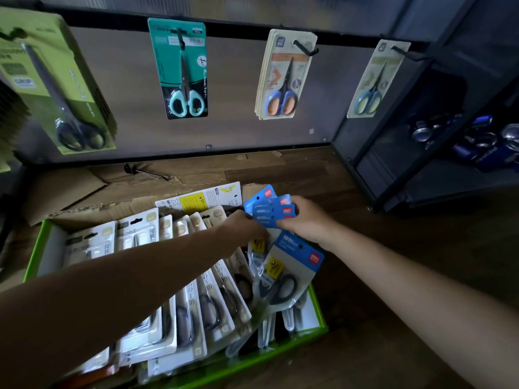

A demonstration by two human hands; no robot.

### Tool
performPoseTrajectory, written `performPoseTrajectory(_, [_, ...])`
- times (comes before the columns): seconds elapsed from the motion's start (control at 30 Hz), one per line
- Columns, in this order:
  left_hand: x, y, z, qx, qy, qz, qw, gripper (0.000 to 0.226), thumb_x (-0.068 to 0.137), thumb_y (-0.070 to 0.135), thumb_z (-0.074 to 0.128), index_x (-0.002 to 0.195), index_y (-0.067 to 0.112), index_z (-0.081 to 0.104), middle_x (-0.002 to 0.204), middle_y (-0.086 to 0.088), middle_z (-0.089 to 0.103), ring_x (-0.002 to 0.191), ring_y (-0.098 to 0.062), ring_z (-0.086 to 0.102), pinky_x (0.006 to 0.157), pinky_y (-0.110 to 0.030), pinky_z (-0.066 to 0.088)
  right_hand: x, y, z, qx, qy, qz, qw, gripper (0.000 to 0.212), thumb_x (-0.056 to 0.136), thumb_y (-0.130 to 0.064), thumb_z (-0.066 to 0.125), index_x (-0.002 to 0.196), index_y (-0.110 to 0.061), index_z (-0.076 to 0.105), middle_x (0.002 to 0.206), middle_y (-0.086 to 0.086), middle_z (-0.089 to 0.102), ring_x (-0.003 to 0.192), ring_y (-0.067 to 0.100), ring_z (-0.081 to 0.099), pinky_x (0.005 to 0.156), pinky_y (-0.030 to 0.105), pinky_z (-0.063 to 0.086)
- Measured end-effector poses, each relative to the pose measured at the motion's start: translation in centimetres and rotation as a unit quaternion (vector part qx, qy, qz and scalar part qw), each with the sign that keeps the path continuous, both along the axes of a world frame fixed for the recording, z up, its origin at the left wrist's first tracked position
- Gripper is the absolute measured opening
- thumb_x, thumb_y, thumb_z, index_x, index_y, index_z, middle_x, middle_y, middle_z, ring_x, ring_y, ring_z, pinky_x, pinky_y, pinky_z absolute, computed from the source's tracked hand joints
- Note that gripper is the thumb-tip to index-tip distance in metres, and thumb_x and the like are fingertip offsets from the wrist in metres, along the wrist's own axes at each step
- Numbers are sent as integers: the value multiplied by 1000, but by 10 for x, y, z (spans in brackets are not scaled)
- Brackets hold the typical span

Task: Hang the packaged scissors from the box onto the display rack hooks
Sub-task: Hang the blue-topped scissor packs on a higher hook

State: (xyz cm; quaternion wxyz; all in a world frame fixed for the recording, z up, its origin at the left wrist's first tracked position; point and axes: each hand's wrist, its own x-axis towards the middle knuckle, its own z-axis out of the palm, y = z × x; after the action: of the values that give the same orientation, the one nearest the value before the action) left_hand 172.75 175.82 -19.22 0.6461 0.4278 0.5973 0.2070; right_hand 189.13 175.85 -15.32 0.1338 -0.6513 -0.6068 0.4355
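Right now the right hand [307, 220] is gripping a small fan of blue-topped packs [269, 210] by their card headers, thumb lying across the front and fingers curling behind, just above the far right corner of the green-rimmed box [33, 254]. The left hand [243, 227] is reaching in from the other side and meeting the same fan at its lower edge. Its fingertips are tucked out of sight, so I cannot tell whether it is pinching or only steadying them. One more blue pack [292, 265] is lying loose on the rows of cream-carded packs [137, 234] filling the box. These packs are looking light but awkward: the header card is thin and stiff, the clear blister below is probably slippery, and the weight is sitting low (so a pack held by the top will be swinging). The sensible hold is a pinch on the header just beside the hang hole, leaving it free for one of the hooks [304, 48] on the display rack [233, 80] above.
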Motion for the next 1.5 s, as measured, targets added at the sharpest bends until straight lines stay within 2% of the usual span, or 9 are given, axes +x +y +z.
performPoseTrajectory(0.1, [0, 2, -3, -3, -56, 32, 998, 49, 71, -4, 76, 115, 4, 57, 111, -17, 67, 97, -30, 68, 80, -42, 59, 10, 4, 15, -57, -33, 105, 992, 63, 82, -30, 76, 136, -25, 44, 122, -5, 59, 101, 8, 59, 85, 26, 50])
performPoseTrajectory(0.27, [-8, -4, -2, 19, -85, -5, 996, 23, 79, -7, 70, 96, 7, 65, 101, -11, 71, 90, -23, 71, 76, -34, 59, 16, 3, 16, -92, -177, 206, 958, 134, 66, -31, 88, 153, -34, -13, 147, 3, 34, 131, 23, 43, 108, 46, 40])
performPoseTrajectory(0.37, [-11, -18, 10, 5, -155, 3, 988, 25, 84, -5, 65, 106, 6, 61, 94, -9, 71, 70, -16, 72, 52, -23, 55, 15, 1, 14, -59, -126, 176, 975, 117, 69, -26, 87, 154, -31, 8, 134, -6, 52, 114, 13, 55, 98, 36, 47])
performPoseTrajectory(0.5, [-10, -34, 11, -30, -272, -27, 961, 47, 79, 0, 70, 120, 13, 53, 102, -11, 70, 89, -28, 69, 74, -39, 57, 13, 5, 15, 1, -118, 133, 984, 80, 71, -30, 85, 138, -27, 40, 122, -7, 58, 110, 12, 58, 84, 29, 46])
performPoseTrajectory(0.73, [6, -41, 2, 125, -152, 47, 979, 72, 66, -6, 84, 125, 8, 47, 110, -12, 69, 93, -20, 70, 75, -31, 59, 11, 0, 13, 73, -59, 72, 993, 84, 76, -27, 82, 145, -26, 35, 117, -2, 55, 96, 7, 53, 81, 26, 42])
performPoseTrajectory(1.0, [-22, -5, 52, 244, -228, 127, 934, 28, 78, 1, 72, 106, 6, 69, 102, -10, 74, 91, -21, 71, 79, -31, 57, -6, 1, 26, 46, 371, -46, 926, 50, 76, -34, 74, 119, -17, 56, 113, 1, 68, 106, 13, 64, 91, 26, 50])
performPoseTrajectory(1.2, [-63, -5, 75, 195, -252, 217, 923, 42, 73, 16, 78, 112, 5, 68, 111, -17, 71, 100, -30, 68, 86, -41, 56, -78, -4, 37, 106, 351, 14, 930, 50, 83, 4, 70, 128, -3, 50, 123, 12, 65, 112, 16, 62, 99, 32, 49])
performPoseTrajectory(1.33, [-100, -13, 94, 167, -294, 162, 927, 52, 88, 33, 64, 133, 10, 55, 120, -21, 64, 93, -28, 68, 65, -34, 57, -114, 0, 42, 143, 353, 16, 925, 45, 82, -1, 73, 121, -13, 56, 114, 3, 71, 110, 14, 65, 95, 29, 52])
performPoseTrajectory(1.5, [-147, -23, 108, 186, -297, 132, 927, 52, 83, 17, 64, 132, 5, 52, 133, -31, 53, 111, -41, 58, 93, -58, 46, -144, 5, 60, 137, 371, 10, 918, 43, 87, -14, 72, 124, -20, 53, 118, -2, 69, 113, 11, 63, 101, 32, 49])
